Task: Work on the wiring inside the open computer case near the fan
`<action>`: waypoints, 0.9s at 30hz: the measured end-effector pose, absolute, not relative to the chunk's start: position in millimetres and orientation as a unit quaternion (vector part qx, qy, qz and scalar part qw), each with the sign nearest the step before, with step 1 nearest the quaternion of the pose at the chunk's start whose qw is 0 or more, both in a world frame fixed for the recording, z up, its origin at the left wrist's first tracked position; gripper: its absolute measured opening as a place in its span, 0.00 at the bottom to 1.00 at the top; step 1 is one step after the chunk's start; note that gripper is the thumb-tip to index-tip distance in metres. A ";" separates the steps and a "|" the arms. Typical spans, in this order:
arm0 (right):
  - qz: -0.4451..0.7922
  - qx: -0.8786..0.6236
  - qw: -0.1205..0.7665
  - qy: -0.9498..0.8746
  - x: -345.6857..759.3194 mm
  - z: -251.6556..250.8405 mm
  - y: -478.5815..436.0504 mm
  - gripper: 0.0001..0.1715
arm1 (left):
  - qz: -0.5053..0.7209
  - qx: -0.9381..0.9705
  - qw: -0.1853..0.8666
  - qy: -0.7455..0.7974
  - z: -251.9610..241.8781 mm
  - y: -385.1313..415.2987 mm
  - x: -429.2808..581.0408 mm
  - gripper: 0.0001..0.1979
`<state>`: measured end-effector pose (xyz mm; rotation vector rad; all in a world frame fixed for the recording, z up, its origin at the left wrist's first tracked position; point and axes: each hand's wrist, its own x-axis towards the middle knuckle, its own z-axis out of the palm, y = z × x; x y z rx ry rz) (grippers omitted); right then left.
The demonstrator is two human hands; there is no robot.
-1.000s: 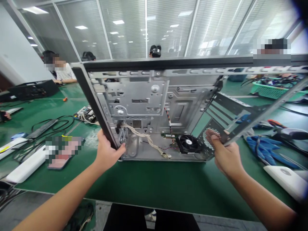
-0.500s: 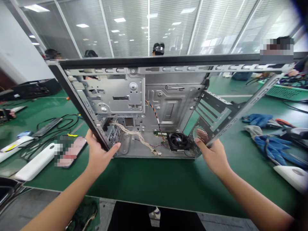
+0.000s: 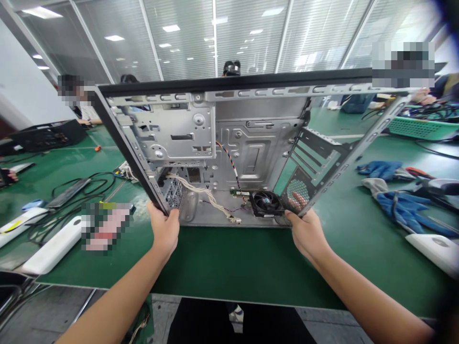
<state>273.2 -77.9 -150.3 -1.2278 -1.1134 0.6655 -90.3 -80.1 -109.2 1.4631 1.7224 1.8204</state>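
Note:
An open, stripped computer case (image 3: 251, 143) stands on the green table mat (image 3: 229, 267), its open side facing me. Inside it I see a drive cage, a small black fan (image 3: 267, 203) and a braided white cable bundle (image 3: 208, 198). My left hand (image 3: 164, 229) grips the case's black front edge near the bottom left corner. My right hand (image 3: 304, 229) grips the bottom right corner at the perforated rear panel, fingers showing through the mesh.
Blue gloves (image 3: 405, 205) and a white cover (image 3: 433, 248) lie to the right. White devices (image 3: 50, 248), black cables (image 3: 71, 191) and a circuit board (image 3: 125, 169) lie to the left. A green basket (image 3: 419, 128) stands far right. Other people sit at the back.
The case has shifted and tilted slightly between frames, and both my hands have slid lower and closer together along its bottom corners.

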 end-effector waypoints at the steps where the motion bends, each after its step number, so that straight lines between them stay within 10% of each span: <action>1: 0.294 -0.534 0.626 -0.486 273.1 -149.5 -76.6 0.35 | 0.635 0.481 0.129 0.591 -107.8 -75.4 -89.5 0.22; 27: 0.249 -0.573 0.608 -0.489 261.4 -138.7 -47.4 0.36 | 0.650 0.447 0.166 0.591 -91.4 -51.3 -87.4 0.34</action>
